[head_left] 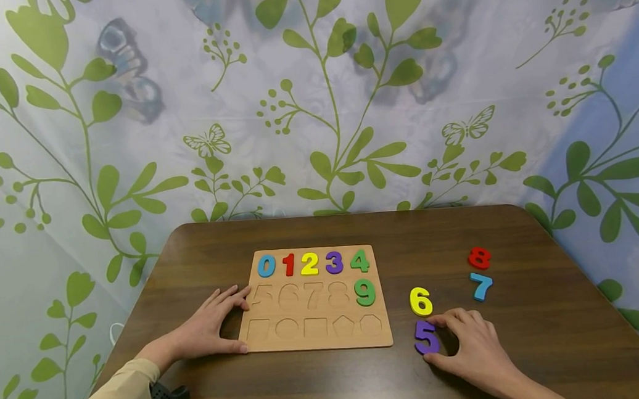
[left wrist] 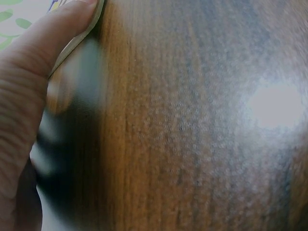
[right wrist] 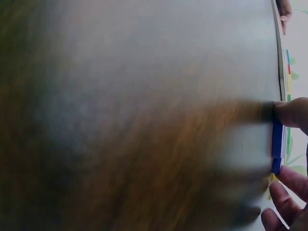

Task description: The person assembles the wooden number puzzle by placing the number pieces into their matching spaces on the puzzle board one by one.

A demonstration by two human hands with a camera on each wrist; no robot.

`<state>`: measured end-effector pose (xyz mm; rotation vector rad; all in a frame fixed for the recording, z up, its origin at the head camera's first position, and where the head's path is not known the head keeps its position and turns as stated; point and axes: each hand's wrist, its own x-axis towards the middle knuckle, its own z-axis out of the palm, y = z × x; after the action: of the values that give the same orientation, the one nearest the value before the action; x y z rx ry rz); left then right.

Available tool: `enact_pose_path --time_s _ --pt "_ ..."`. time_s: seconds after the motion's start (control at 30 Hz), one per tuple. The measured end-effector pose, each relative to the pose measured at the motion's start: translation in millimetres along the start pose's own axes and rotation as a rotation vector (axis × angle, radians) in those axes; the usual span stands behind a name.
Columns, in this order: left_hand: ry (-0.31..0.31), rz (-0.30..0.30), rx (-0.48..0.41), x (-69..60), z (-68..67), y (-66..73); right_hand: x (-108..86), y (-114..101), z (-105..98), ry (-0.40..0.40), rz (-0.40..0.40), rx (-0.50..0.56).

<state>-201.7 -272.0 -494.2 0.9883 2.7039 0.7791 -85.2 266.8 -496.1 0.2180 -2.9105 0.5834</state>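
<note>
My left hand (head_left: pixel 203 331) rests at the left edge of a wooden number puzzle board (head_left: pixel 318 343), thumb at the lower corner and fingertips higher up. In the left wrist view its thumb (left wrist: pixel 43 48) touches the board's edge. My right hand (head_left: pixel 474 343) pinches the purple number 5 (head_left: pixel 429 340) between thumb and forefinger, right of the board. The right wrist view shows this piece edge-on as a dark blue-purple block (right wrist: pixel 277 137). Just above it lies the yellow 6 (head_left: pixel 420 302). In the board sit 0 to 4 along the top row and a green 9 (head_left: pixel 365 293).
A red 8 (head_left: pixel 479 258) and a blue 7 (head_left: pixel 481 286) lie farther right on the dark wooden table (head_left: pixel 332 384). The board's middle row has bare number outlines, and its bottom row has shape outlines. A leaf-patterned curtain (head_left: pixel 313 113) hangs behind.
</note>
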Motion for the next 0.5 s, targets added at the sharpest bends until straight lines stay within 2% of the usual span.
enact_pose_path --time_s 0.27,0.5 --pt "-0.009 -0.011 0.013 0.7 0.3 -0.8 4.7 1.0 -2.3 -0.024 -0.031 -0.033" --pt "-0.012 -0.011 0.018 0.3 -0.3 0.4 17.9 -4.9 -10.8 0.034 -0.099 -0.008"
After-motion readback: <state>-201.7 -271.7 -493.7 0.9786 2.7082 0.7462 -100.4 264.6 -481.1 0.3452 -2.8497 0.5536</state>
